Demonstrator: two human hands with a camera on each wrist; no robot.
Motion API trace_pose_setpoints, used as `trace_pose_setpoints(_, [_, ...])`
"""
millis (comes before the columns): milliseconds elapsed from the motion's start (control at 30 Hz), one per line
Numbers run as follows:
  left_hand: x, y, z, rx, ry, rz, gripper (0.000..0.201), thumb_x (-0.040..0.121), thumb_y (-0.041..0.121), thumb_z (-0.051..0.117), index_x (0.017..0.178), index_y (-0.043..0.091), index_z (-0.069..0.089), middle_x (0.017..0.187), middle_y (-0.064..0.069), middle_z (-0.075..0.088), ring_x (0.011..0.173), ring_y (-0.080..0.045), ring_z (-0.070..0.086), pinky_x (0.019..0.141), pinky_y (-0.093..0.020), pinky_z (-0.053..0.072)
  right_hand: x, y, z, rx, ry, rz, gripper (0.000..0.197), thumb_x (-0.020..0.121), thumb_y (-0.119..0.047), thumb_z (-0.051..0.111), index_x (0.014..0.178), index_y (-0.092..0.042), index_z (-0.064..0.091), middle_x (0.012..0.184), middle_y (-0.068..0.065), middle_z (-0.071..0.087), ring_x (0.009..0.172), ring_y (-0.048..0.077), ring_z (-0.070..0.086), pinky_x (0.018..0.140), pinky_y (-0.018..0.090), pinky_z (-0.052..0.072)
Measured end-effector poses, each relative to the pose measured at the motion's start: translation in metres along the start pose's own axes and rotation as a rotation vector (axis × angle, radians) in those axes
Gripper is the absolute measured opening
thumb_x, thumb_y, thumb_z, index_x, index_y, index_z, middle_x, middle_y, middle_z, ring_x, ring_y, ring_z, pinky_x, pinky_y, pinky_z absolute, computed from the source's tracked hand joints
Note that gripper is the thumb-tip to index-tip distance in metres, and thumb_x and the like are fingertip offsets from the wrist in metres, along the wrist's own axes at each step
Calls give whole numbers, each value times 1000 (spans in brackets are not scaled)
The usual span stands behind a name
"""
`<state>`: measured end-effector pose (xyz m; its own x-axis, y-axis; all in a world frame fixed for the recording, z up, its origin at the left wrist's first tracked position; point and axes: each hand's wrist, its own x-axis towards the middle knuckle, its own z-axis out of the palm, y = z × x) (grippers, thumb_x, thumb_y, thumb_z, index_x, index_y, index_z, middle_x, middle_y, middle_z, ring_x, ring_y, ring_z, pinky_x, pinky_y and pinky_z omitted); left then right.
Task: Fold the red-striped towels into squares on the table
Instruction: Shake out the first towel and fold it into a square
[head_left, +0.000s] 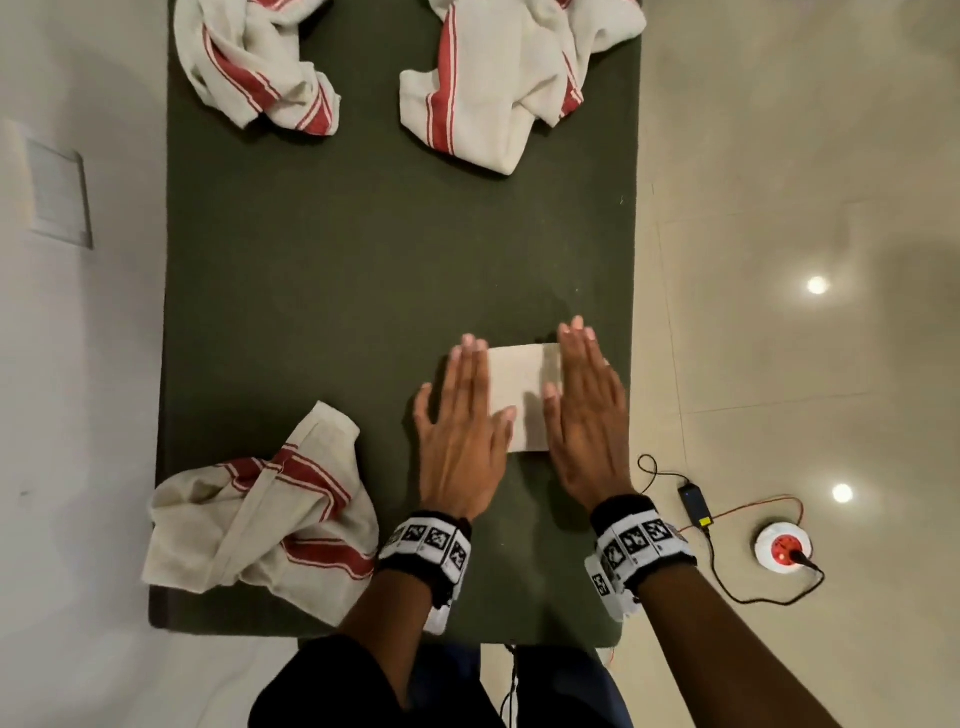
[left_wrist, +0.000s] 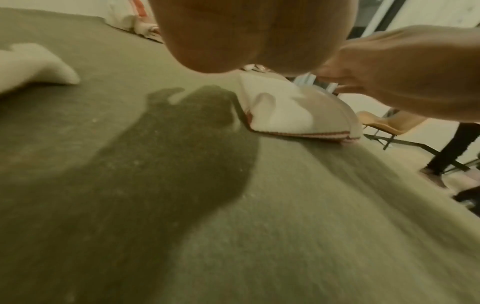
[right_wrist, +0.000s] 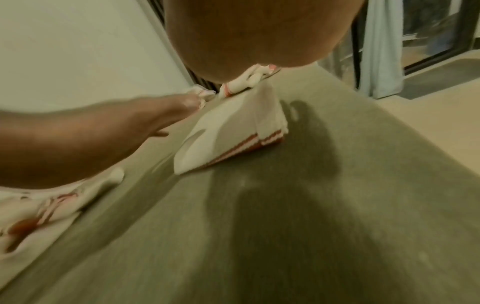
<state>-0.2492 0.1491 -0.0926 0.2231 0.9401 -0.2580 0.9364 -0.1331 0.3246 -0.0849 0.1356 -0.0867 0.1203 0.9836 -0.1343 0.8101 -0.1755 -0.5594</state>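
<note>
A folded white towel (head_left: 524, 395) lies as a small square on the dark green table (head_left: 337, 291), near the right front. Its red-striped edges (right_wrist: 270, 140) show at the near side in the wrist views, where the same folded towel (left_wrist: 288, 111) appears. My left hand (head_left: 462, 410) lies flat with straight fingers over the towel's left edge. My right hand (head_left: 587, 400) lies flat over its right edge. Three crumpled red-striped towels lie elsewhere: one at the front left (head_left: 265, 504), one at the back left (head_left: 254, 62), one at the back right (head_left: 514, 78).
The table's right edge (head_left: 631, 332) runs just beside my right hand. On the floor to the right lie a black power adapter (head_left: 696, 504) with cables and a round white and red socket reel (head_left: 784, 553). A chair (left_wrist: 384, 125) stands beyond the table.
</note>
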Motion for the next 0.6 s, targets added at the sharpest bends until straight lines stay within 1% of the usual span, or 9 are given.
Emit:
trace_pose_setpoints(133, [3, 7, 24, 99, -90, 30, 76, 108, 48, 32, 166, 18, -7, 174, 0, -14, 161, -19, -5, 122, -58, 24, -3, 8, 26, -295, -89, -35, 66, 112, -34, 31, 168, -17, 3, 176, 4, -9, 163, 21, -1, 128, 48, 22])
trace_pose_setpoints(233, [-2, 7, 19, 72, -75, 60, 75, 108, 47, 33, 166, 18, -6, 174, 1, -13, 161, -20, -3, 121, -57, 26, -3, 13, 21, -224, -101, -73, 65, 112, -35, 34, 168, -20, 5, 176, 1, -7, 163, 17, 1, 128, 46, 22])
trace_pose_setpoints(300, [-5, 6, 13, -24, -22, 12, 76, 108, 46, 37, 166, 21, -5, 175, 4, -7, 161, -16, 1, 121, -52, 24, -7, 16, 11, -88, -34, 5, 62, 112, -34, 39, 167, -22, 14, 176, 0, 9, 161, 16, 15, 125, 40, 25])
trace_pose_setpoints(367, [-15, 4, 6, -229, 101, -190, 76, 105, 40, 49, 166, 22, 8, 173, 1, 16, 157, -17, 23, 117, -47, 26, -21, 19, 1, 32, 132, 163, 53, 109, -33, 45, 159, -19, 33, 158, 7, 45, 140, 24, 46, 111, 38, 39])
trace_pose_setpoints(400, [-17, 3, 6, -364, 168, -332, 72, 102, 35, 56, 163, 20, 22, 164, -3, 37, 145, -20, 43, 114, -47, 32, -26, 22, 1, 98, 181, 249, 47, 107, -34, 47, 151, -16, 43, 140, 8, 58, 125, 27, 55, 103, 40, 45])
trace_pose_setpoints(433, [-19, 4, 8, -498, 229, -459, 64, 99, 28, 63, 157, 17, 36, 147, -5, 54, 123, -19, 60, 109, -47, 43, -33, 23, 4, 145, 184, 321, 44, 105, -38, 47, 143, -15, 49, 127, 8, 64, 114, 28, 60, 98, 42, 49])
trace_pose_setpoints(500, [-24, 9, 10, -711, 259, -611, 48, 95, 19, 70, 140, 11, 54, 112, -3, 68, 84, -12, 64, 93, -45, 55, -46, 19, 15, 197, 126, 388, 46, 103, -46, 46, 134, -14, 55, 120, 7, 67, 107, 28, 64, 94, 46, 54])
trace_pose_setpoints(533, [-25, 12, 10, -760, 236, -641, 45, 93, 18, 72, 135, 11, 57, 102, -1, 70, 79, -13, 64, 89, -41, 55, -48, 16, 19, 199, 106, 385, 46, 102, -47, 48, 131, -13, 56, 119, 8, 67, 105, 27, 64, 92, 46, 55])
trace_pose_setpoints(600, [-21, 17, 11, -799, 158, -669, 44, 91, 23, 75, 130, 11, 59, 94, -1, 70, 85, -20, 67, 85, -34, 52, -40, 12, 21, 196, 70, 392, 44, 103, -47, 55, 126, -9, 60, 113, 8, 69, 100, 26, 65, 85, 39, 53])
